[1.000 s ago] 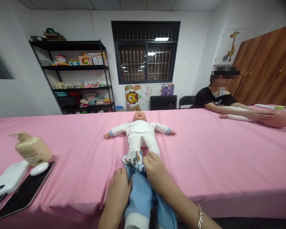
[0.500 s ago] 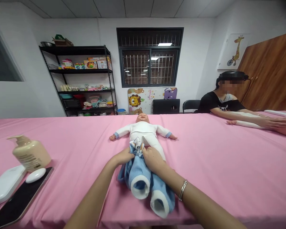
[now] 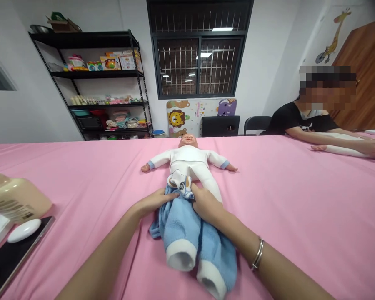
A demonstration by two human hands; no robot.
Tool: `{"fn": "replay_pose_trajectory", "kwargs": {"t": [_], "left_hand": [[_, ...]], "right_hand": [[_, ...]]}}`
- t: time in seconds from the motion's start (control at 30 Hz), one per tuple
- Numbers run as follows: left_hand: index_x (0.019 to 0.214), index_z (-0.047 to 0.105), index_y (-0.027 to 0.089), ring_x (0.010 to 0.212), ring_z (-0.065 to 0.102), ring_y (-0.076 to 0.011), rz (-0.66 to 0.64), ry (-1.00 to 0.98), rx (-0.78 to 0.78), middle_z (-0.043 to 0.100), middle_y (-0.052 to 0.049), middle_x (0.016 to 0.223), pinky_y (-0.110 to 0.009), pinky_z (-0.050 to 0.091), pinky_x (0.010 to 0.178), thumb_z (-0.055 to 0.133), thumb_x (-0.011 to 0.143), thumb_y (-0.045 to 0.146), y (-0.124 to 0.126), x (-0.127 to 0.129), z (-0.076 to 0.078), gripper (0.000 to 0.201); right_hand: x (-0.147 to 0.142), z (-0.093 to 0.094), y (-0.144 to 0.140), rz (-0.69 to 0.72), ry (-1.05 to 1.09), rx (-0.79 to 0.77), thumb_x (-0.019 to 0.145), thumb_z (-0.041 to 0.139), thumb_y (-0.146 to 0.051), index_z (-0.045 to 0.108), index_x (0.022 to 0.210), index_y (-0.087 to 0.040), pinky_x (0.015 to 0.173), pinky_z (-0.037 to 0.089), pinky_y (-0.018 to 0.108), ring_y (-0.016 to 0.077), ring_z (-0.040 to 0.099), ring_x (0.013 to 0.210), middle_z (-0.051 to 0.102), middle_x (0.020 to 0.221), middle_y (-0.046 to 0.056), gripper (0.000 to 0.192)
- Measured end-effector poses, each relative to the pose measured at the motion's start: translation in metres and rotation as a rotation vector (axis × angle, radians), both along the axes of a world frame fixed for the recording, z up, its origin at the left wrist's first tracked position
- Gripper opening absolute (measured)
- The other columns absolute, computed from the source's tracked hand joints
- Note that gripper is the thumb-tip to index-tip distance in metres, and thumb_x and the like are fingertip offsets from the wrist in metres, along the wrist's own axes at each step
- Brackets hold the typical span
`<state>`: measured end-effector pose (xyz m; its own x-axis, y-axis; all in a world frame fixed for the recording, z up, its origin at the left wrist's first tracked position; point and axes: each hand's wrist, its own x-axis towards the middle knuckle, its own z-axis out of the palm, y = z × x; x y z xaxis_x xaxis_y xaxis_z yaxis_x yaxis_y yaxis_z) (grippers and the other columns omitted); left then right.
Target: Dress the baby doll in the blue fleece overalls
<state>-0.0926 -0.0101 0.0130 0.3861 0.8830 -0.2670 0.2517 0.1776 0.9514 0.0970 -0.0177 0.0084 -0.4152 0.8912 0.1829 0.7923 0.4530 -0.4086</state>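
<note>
Blue garment (image 3: 181, 223): lies at centre on the near part of the desk (image 3: 284, 208), upper end over one leg of the doll (image 3: 190, 155); whether that leg is inside it cannot be told. Left grip (image 3: 156, 201), at 10 o'clock: closed on the bunched fabric, thumb on top, fingers mostly hidden. Right grip (image 3: 209, 204), at 1 o'clock: closed on the edge beside the animal-print panel (image 3: 183, 183). The paired hold probably keeps the upper edge gathered and level. Material: fleecy blue pile; white tubular cuffs (image 3: 179, 259), round-mouthed, between 5 and 7 o'clock. Doll: at 12 o'clock, on its back, arms spread, presumably for stability; smooth head, soft white suit, blue wristbands. Desk covering: creased pink cloth. At 9 o'clock: glossy beige bottle (image 3: 20, 198); smooth white oval item (image 3: 24, 230) resting on a flat dark phone (image 3: 9, 263), apparently set aside for working room. At 2 o'clock: co-worker (image 3: 283, 117), black top, forearms on the desk
</note>
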Motion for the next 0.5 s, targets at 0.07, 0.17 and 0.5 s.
{"fn": "replay_pose_trajectory", "kwargs": {"t": [0.07, 0.17, 0.5], "left_hand": [[0.108, 0.059, 0.013, 0.105, 0.057, -0.0254, -0.016, -0.01, -0.013, 0.064, -0.01, 0.111, -0.034, 0.045, 0.091, 0.063, 0.07, 0.049, -0.002, 0.002, 0.003, 0.052], [0.109, 0.058, 0.014, 0.103, 0.059, -0.0246, -0.004, -0.042, -0.036, 0.066, -0.01, 0.108, -0.034, 0.045, 0.09, 0.064, 0.07, 0.048, -0.006, 0.004, 0.005, 0.052], [0.104, 0.059, 0.014, 0.09, 0.063, -0.0214, 0.135, -0.412, -0.044, 0.067, -0.009, 0.098, -0.032, 0.048, 0.086, 0.061, 0.073, 0.044, -0.004, -0.005, 0.01, 0.043]], "right_hand": [[0.002, 0.0, -0.003, -0.017, 0.033, -0.044, 0.075, 0.037, -0.008, 0.049, 0.106, -0.015, 0.059, 0.038, 0.027, 0.0239, 0.06, 0.083, 0.064, 0.092, 0.013, 0.034], [0.003, -0.001, -0.004, -0.064, 0.161, -0.114, 0.077, 0.041, -0.014, 0.05, 0.109, -0.018, 0.061, 0.041, 0.03, 0.0259, 0.059, 0.088, 0.064, 0.096, 0.012, 0.034], [0.0, 0.016, -0.011, 0.119, 1.261, -0.795, 0.076, 0.059, -0.037, 0.055, 0.114, -0.018, 0.096, 0.043, 0.037, 0.0198, 0.058, 0.104, 0.062, 0.114, 0.007, 0.043]]}}
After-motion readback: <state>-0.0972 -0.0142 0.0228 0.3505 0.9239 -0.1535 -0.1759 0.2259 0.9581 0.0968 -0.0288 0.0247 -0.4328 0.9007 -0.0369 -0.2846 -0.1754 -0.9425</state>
